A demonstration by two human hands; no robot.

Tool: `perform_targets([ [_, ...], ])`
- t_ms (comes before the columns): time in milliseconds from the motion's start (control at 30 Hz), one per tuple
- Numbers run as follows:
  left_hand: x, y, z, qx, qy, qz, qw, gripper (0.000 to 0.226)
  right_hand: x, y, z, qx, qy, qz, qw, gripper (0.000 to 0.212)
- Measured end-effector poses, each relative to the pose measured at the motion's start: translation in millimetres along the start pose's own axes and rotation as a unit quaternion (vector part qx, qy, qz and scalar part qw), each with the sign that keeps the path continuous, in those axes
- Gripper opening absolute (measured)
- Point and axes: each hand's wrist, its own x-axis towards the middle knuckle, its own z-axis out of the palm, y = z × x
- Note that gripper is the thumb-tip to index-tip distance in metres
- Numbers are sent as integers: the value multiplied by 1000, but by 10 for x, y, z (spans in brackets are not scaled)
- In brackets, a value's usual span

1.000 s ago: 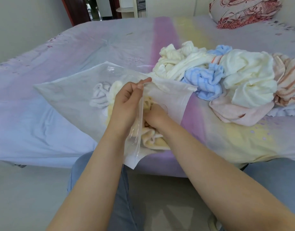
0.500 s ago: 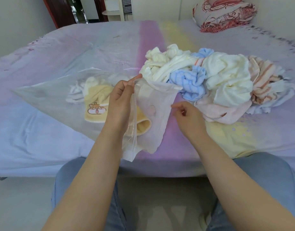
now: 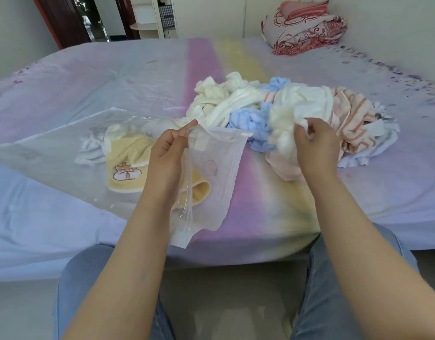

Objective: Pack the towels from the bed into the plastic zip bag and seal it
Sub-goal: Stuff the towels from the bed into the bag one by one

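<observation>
A clear plastic zip bag (image 3: pixel 52 155) lies on the bed, its mouth lifted toward me. My left hand (image 3: pixel 166 155) pinches the upper lip of the bag's opening and holds it up. Inside the bag lie a yellow towel with a cartoon face (image 3: pixel 130 165) and a white towel (image 3: pixel 91 148). A pile of towels (image 3: pixel 273 111) in cream, blue, pink and orange stripes sits right of the bag. My right hand (image 3: pixel 314 146) is closed on a cream towel (image 3: pixel 285 128) at the pile's near edge.
The bed (image 3: pixel 113 77) has a pastel sheet with a pink and yellow band down the middle. A patterned red pillow (image 3: pixel 304 30) lies at the far right corner. My knees in jeans (image 3: pixel 89 278) are below the bed's near edge.
My right hand came out of the bag, moved right to the pile and closed on a cream towel. The yellow towel stays inside the bag. My left hand keeps holding the bag's lip.
</observation>
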Motion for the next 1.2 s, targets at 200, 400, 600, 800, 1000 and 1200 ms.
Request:
perform_targets([
  [200,-16,28,-19,-26,12,8,1000,30,-828,-584,-166,89,-309,-40,946,11],
  [400,-77,41,-59,-2,19,26,999,30,-1130,-375,255,-74,-393,-134,907,28],
  [600,-109,35,-167,52,-1,45,998,23,-1246,-323,364,-247,-490,-130,826,53],
  [800,-153,116,-240,53,-14,34,998,22,-970,-795,600,90,-417,-13,904,47],
  [1000,-160,105,-305,48,-9,46,998,20,-1166,-769,893,-106,-577,-158,794,59],
  [1200,-180,29,-256,27,-8,27,999,20,-1251,-593,366,-223,-513,-106,822,76],
])
